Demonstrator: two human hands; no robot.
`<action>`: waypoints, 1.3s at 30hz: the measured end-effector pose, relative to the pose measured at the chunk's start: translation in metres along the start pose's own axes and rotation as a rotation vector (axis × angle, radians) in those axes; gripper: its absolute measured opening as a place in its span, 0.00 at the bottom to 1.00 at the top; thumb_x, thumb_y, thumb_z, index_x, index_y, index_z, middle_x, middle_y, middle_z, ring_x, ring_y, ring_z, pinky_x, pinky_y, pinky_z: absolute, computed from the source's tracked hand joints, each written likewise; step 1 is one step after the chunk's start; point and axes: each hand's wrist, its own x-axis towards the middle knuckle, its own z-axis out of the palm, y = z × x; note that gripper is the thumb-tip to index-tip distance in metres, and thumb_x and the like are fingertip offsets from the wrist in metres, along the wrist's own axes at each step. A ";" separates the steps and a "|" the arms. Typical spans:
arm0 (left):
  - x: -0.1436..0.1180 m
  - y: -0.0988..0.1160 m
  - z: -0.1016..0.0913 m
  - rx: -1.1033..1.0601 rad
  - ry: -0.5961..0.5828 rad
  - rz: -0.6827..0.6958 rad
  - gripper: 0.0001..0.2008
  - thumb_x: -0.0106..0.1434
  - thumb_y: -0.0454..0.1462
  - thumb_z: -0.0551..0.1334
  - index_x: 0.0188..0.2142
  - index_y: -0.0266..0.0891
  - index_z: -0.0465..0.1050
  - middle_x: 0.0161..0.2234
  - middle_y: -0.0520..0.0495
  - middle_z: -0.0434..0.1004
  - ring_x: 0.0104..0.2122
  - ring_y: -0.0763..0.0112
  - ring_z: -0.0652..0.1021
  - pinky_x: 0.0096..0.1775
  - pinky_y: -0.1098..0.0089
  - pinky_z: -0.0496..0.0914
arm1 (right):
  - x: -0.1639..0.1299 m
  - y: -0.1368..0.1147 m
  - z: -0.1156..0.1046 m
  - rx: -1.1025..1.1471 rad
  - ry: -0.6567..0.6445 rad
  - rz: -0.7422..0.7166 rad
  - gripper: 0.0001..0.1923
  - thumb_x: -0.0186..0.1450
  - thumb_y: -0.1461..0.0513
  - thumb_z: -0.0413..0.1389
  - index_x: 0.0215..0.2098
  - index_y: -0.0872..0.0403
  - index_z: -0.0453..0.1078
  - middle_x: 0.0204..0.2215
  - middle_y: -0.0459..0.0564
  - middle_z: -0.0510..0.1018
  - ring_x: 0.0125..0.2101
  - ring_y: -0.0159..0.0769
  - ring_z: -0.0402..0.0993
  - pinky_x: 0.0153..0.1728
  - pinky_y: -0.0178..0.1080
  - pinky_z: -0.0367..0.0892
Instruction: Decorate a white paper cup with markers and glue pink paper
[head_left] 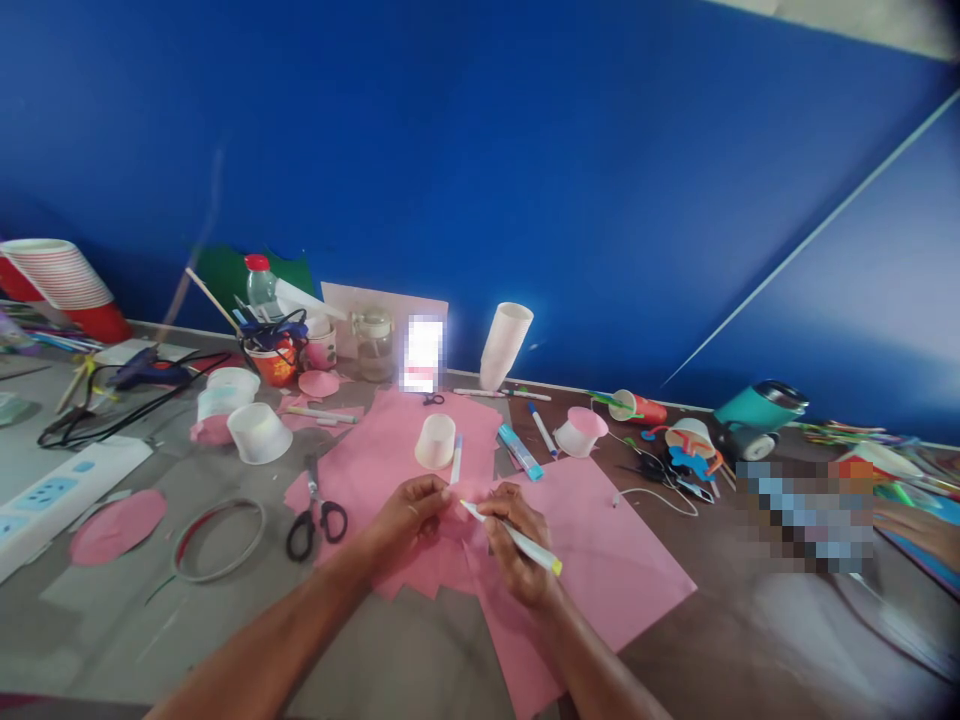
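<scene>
Pink paper sheets (600,560) are spread over the middle of the table (420,660), low in the frame. A big blue wall (480,150) is seen behind, filling the whole top half. At the far left edge, a stack of red and white cups (56,280) is laid on its side. Below it, a white power strip (52,490) is seen, with a pink paper circle (116,525) lying just beside it. A green mug (757,412) is tipped over at the right.

The left hand (409,510) is closed, and a small pink piece (466,494) is pinched in its fingers, just above the sheets in the middle of the frame. The right hand (517,545) is closed around a white marker (510,535), and the marker's tip is touching the small pink piece. The marker's yellow end is pointed to the lower right.

Black scissors (316,515) are laid to the left of the left hand, and a wire ring (217,540) is seen further left. A small white cup (436,441) is set upside down just above the hands. Another white cup (259,433) is tipped over at the middle left. A tall white cup (504,345) is leaned near the wall. A blue glue stick (520,452) is laid to the upper right of the hands.
</scene>
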 end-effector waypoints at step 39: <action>0.001 -0.003 -0.003 -0.010 -0.016 -0.002 0.17 0.54 0.45 0.71 0.24 0.37 0.67 0.16 0.59 0.59 0.16 0.82 0.59 0.21 0.76 0.53 | 0.001 -0.001 0.001 -0.099 -0.047 -0.035 0.06 0.64 0.66 0.49 0.35 0.51 0.67 0.23 0.45 0.76 0.23 0.36 0.69 0.35 0.44 0.64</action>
